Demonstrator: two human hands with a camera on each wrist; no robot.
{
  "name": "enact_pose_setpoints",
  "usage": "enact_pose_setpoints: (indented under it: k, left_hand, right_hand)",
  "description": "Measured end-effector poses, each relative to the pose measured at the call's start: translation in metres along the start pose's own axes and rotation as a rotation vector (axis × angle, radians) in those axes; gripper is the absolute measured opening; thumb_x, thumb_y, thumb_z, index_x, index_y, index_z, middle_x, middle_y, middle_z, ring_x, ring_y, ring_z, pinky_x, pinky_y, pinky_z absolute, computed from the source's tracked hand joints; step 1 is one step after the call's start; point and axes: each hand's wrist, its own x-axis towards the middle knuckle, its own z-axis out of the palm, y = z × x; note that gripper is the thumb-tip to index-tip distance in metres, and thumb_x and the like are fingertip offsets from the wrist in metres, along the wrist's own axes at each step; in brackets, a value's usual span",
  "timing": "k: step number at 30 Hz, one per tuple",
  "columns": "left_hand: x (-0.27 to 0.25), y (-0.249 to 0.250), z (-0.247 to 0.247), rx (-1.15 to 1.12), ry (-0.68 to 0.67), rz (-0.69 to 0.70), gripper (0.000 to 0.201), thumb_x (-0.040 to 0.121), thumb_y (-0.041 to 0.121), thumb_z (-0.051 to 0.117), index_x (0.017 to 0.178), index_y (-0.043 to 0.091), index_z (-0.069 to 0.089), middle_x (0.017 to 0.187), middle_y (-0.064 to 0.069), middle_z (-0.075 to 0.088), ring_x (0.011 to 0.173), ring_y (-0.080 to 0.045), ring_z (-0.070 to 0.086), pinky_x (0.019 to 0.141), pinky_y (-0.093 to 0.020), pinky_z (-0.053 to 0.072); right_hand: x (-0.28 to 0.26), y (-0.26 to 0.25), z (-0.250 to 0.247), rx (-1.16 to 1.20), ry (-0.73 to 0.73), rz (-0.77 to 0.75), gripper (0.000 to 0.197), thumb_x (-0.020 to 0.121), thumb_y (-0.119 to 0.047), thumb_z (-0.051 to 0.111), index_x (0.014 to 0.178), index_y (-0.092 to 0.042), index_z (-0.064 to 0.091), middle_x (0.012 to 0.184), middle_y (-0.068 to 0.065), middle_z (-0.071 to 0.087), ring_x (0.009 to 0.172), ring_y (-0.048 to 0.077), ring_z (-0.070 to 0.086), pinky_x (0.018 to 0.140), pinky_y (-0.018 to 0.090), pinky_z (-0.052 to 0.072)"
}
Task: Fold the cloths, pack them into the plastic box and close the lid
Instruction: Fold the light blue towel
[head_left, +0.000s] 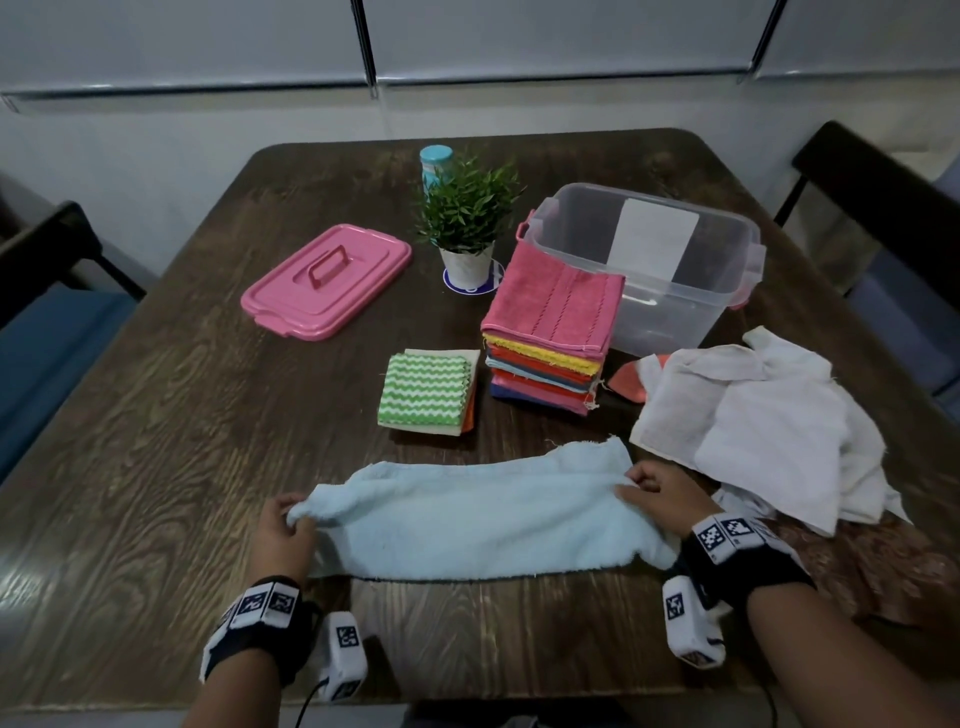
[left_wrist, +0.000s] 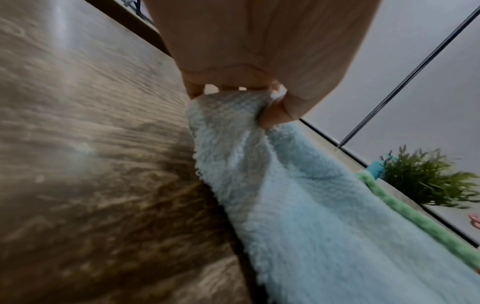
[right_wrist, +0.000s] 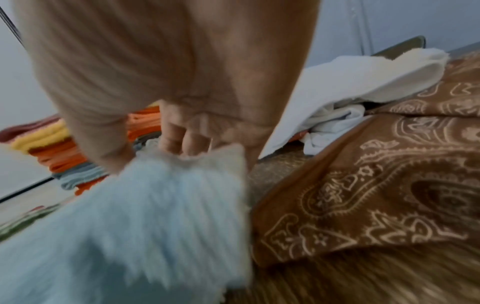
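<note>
A light blue towel (head_left: 483, 514) lies stretched sideways on the table near me. My left hand (head_left: 288, 525) pinches its left end (left_wrist: 233, 109), and my right hand (head_left: 657, 493) grips its right end (right_wrist: 182, 181). A tall stack of folded cloths (head_left: 550, 332) with a pink one on top stands against the clear plastic box (head_left: 675, 291), which is open. A smaller folded pile with a green zigzag cloth (head_left: 426, 389) sits left of the stack. The pink lid (head_left: 327, 280) lies apart at the left.
Loose white cloths (head_left: 763, 431) are heaped at the right, over a brown patterned cloth (right_wrist: 363, 185). A potted plant (head_left: 467, 218) and a teal-capped bottle (head_left: 435, 161) stand at the back middle. Dark chairs flank the wooden table (head_left: 182, 415).
</note>
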Motion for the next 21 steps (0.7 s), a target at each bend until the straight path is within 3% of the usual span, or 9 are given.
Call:
enact_pose_setpoints:
  k: [2,5,8,10,12,15,17,21]
  left_hand:
    - [0.001,0.000,0.001,0.024,0.014,-0.072,0.025,0.091,0.004,0.052,0.116,0.006,0.053,0.100,-0.014,0.056,0.088,-0.028,0.053,0.076,-0.038,0.042]
    - [0.002,0.003,0.004,0.065,-0.005,-0.153,0.025,0.089,0.010,0.056,0.112,0.002,0.052,0.102,-0.020,0.059,0.084,-0.029,0.054,0.073,-0.038,0.041]
    - [0.005,0.006,0.007,0.125,-0.085,-0.267,0.047,0.084,0.019,0.068,0.121,-0.004,0.051,0.113,-0.026,0.060,0.085,-0.029,0.054,0.074,-0.037,0.040]
    - [0.007,0.007,0.007,0.165,-0.144,-0.316,0.053,0.082,0.024,0.071,0.123,-0.005,0.051,0.116,-0.025,0.060,0.088,-0.030,0.054,0.075,-0.037,0.042]
    - [0.009,0.005,0.007,0.179,-0.173,-0.331,0.053,0.082,0.027,0.073,0.121,-0.004,0.054,0.113,-0.024,0.061,0.091,-0.032,0.057,0.079,-0.039,0.046]
    - [0.010,0.003,0.008,0.190,-0.185,-0.336,0.048,0.082,0.029,0.072,0.116,-0.003,0.060,0.103,-0.019,0.063,0.089,-0.033,0.059,0.081,-0.039,0.048]
    - [0.008,0.004,0.007,0.215,-0.196,-0.353,0.050,0.083,0.029,0.071,0.119,-0.004,0.059,0.108,-0.022,0.063,0.092,-0.034,0.058,0.080,-0.038,0.044]
    - [-0.001,0.012,0.010,0.230,-0.216,-0.344,0.050,0.085,0.024,0.069,0.125,-0.002,0.054,0.116,-0.024,0.061,0.094,-0.033,0.057,0.082,-0.039,0.045]
  right_hand:
    - [0.003,0.001,0.006,-0.065,0.015,-0.023,0.015,0.091,-0.023,0.063,0.081,-0.013,0.058,0.081,0.001,0.060,0.077,0.014,0.053,0.065,0.021,0.038]
    - [0.006,0.010,0.020,-0.233,-0.093,0.005,0.023,0.094,-0.027,0.058,0.076,-0.018,0.046,0.074,-0.001,0.048,0.070,0.014,0.046,0.064,0.026,0.034]
    - [0.007,0.019,0.029,-0.311,-0.076,0.009,0.023,0.095,-0.028,0.056,0.080,-0.016,0.044,0.075,0.000,0.046,0.072,0.015,0.046,0.064,0.028,0.032]
    - [0.005,0.022,0.031,-0.308,-0.064,-0.001,0.022,0.095,-0.028,0.056,0.081,-0.015,0.044,0.075,-0.001,0.046,0.071,0.014,0.044,0.061,0.024,0.032]
    - [0.004,0.022,0.030,-0.317,-0.058,-0.014,0.021,0.094,-0.026,0.057,0.082,-0.014,0.045,0.072,-0.003,0.044,0.069,0.012,0.043,0.058,0.019,0.031]
    - [0.002,0.024,0.031,-0.361,-0.065,-0.008,0.018,0.094,-0.026,0.057,0.085,-0.014,0.045,0.072,-0.003,0.045,0.070,0.013,0.043,0.057,0.019,0.031]
    - [0.002,0.025,0.032,-0.431,-0.104,-0.014,0.018,0.095,-0.025,0.054,0.086,-0.015,0.043,0.069,-0.005,0.042,0.071,0.015,0.043,0.055,0.017,0.029]
    - [0.004,0.022,0.037,-0.522,-0.157,0.006,0.021,0.095,-0.026,0.051,0.079,-0.020,0.038,0.069,-0.007,0.040,0.076,0.017,0.047,0.063,0.029,0.032]
